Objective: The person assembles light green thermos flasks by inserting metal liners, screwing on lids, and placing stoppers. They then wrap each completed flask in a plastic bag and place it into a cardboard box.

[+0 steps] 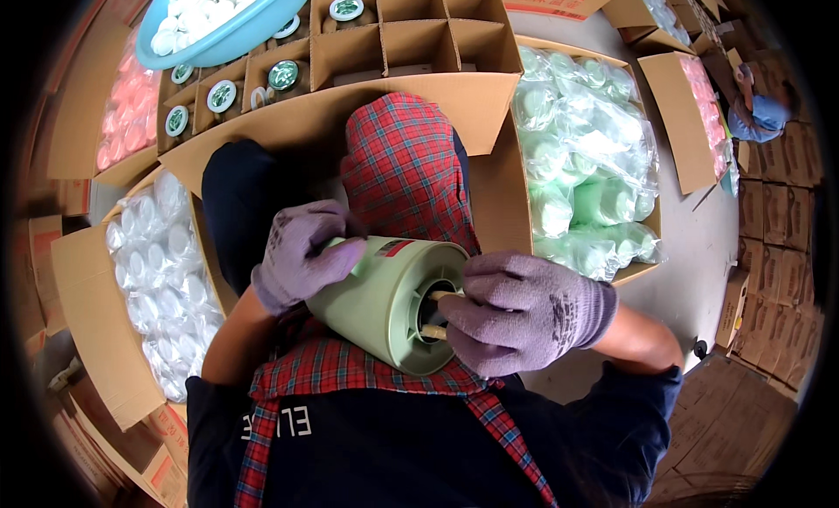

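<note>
A pale green plastic thermos flask body (371, 289) lies on its side across my lap, its round ribbed end turned to the right. My left hand (301, 250) is closed on the flask's left upper side, its fingers partly hidden. At the ribbed end, my right hand (524, 311) is closed on a tan stick-like piece (433, 331). Two tan ends of it show between the fingers and the dark round opening (430, 309) in the middle of that end. The rest of the piece is hidden by the hand. Both hands wear purple-grey knit gloves.
Ahead, a divided carton (341, 97) holds several jar-like items with green-and-white tops; a blue basin (223, 36) of white pieces rests on it. Bagged green parts fill a carton (655, 158) at right. A carton (96, 307) of clear-wrapped white parts stands left. Another person (760, 114) is far right.
</note>
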The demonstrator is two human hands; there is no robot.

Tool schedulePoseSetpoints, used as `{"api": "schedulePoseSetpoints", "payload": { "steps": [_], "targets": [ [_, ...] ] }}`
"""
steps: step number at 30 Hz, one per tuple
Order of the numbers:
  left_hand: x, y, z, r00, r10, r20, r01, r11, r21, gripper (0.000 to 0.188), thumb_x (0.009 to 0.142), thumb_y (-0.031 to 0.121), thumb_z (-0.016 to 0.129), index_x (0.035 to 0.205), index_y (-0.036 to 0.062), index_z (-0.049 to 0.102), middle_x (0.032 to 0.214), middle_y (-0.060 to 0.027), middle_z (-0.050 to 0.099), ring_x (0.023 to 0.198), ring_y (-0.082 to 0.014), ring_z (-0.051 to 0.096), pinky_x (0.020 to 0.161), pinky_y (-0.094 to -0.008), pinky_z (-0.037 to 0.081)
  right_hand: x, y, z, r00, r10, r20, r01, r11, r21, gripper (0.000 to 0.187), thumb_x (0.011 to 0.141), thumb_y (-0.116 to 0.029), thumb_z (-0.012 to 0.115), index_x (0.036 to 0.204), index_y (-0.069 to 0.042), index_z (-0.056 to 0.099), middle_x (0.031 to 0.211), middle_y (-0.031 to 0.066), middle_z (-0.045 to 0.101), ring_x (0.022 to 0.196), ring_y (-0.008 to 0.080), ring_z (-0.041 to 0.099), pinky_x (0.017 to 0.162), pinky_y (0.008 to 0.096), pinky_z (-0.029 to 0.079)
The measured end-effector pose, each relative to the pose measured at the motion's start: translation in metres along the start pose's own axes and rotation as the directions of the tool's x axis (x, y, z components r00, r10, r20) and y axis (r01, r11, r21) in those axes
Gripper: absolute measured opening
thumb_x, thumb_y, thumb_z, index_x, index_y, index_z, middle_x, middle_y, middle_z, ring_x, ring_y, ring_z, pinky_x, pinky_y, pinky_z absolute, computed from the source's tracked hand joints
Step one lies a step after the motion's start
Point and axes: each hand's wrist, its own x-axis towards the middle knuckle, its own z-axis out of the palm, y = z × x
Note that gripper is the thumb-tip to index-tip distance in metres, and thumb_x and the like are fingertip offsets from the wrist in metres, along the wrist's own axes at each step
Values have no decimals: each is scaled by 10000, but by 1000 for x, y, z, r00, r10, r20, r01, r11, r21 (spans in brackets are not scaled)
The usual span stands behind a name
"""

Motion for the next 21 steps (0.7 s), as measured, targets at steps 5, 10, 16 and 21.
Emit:
{"api": "schedulePoseSetpoints", "payload": {
  "steps": [5, 10, 16, 21],
  "targets": [
    [8, 5, 3, 997, -72, 19, 71, 997, 37, 312, 730, 265, 727, 694, -33, 643, 707, -160, 642, 613, -282, 629, 565, -344, 483, 0, 8, 19, 997, -27, -73, 32, 998, 63, 203, 737, -197, 689, 910, -117, 619, 1000, 103, 649, 712, 188, 573, 610, 333, 524],
    [-21, 19, 18, 984, 23, -174, 18, 974, 228, 348, 681, 295, 759, 770, -25, 654, 749, -150, 660, 657, -290, 661, 584, -346, 518, -19, -14, 47, 952, 110, -285, -101, 994, 48, 259, 773, -290, 759, 873, -102, 611, 891, 72, 665, 597, 156, 520, 450, 288, 394],
    [-16, 20, 15, 980, -119, -160, 138, 984, 114, 353, 684, 299, 774, 804, -18, 672, 777, -158, 657, 676, -303, 660, 608, -358, 514, -25, -7, 54, 875, 382, -299, -312, 915, 257, 343, 703, -309, 804, 895, -73, 645, 871, 80, 642, 609, 231, 608, 520, 341, 494],
    [-3, 2, 3, 952, -227, -205, 269, 940, 212, 331, 819, 307, 682, 784, -23, 678, 764, -147, 647, 660, -287, 644, 614, -355, 489, -45, 10, -47, 833, 453, -316, -377, 885, 274, 268, 877, -266, 707, 840, -35, 576, 887, 141, 658, 718, 250, 605, 599, 341, 478]
  ]
}}
